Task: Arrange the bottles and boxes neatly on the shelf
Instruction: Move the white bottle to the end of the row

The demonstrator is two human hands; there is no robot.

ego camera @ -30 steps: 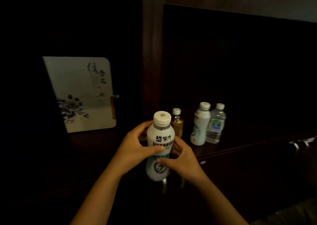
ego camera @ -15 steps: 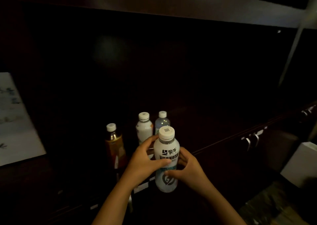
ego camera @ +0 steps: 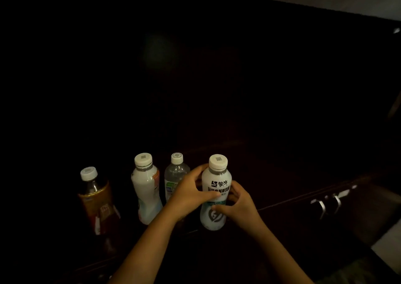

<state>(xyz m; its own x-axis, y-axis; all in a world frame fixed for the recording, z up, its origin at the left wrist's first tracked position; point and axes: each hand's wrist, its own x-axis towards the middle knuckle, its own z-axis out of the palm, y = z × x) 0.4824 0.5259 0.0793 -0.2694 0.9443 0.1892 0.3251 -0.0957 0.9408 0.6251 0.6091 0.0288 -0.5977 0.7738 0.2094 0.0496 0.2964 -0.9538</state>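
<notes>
Both hands wrapped round a white bottle (ego camera: 216,193) (white cap on top), left hand (ego camera: 191,193) and right hand (ego camera: 237,205) each gripping a side, upright at the dark shelf (ego camera: 282,175) front. Just left: brown bottle (ego camera: 97,201), milky bottle (ego camera: 145,188). Further back, a clear bottle (ego camera: 174,175).

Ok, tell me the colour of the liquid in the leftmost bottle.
Amber-brown, like tea, in the leftmost bottle, under a white cap; the head view shows it.
</notes>
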